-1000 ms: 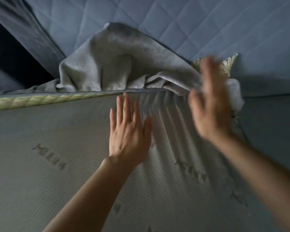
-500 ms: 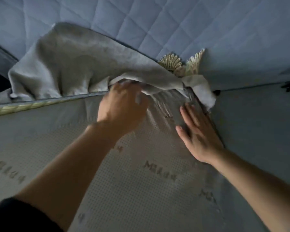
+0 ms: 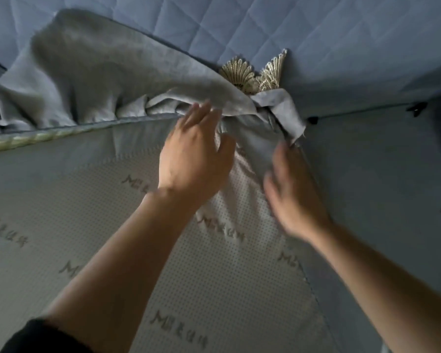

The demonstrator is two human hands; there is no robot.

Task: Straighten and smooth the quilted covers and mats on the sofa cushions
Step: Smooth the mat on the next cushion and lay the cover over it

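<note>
A person's left hand [image 3: 191, 159] lies flat on a grey dotted mat with printed lettering [image 3: 107, 225] that covers a sofa seat cushion. Its fingers are straight and spread, gripping nothing, and the fingertips reach the lower edge of a loose grey woven cloth [image 3: 99, 64]. That cloth sits bunched along the back of the seat, heaped against the blue diamond-quilted backrest cover [image 3: 329, 29]. One corner of it droops to the right, near the seam between cushions.

The right hand [image 3: 290, 197] is blurred. It hovers at or on the mat's right rear corner, where the fabric is gathered into creases running toward the backrest. Its fingers look stretched out rather than curled around anything. Whether they press the fabric cannot be told through the blur.

A fan-shaped cream and gold lace trim [image 3: 250, 75] pokes up behind the cloth's drooping corner, against the backrest. A pale green twisted cord edging [image 3: 23, 141] runs along the mat's rear border at the left. To the right lies a plain blue-grey seat cover [image 3: 380, 179], just beside the mat's edge. A small dark object [image 3: 416, 108] sits at the seam above it, too small to identify. A dark sleeve [image 3: 41, 337] shows on the left arm at the bottom of the view.
</note>
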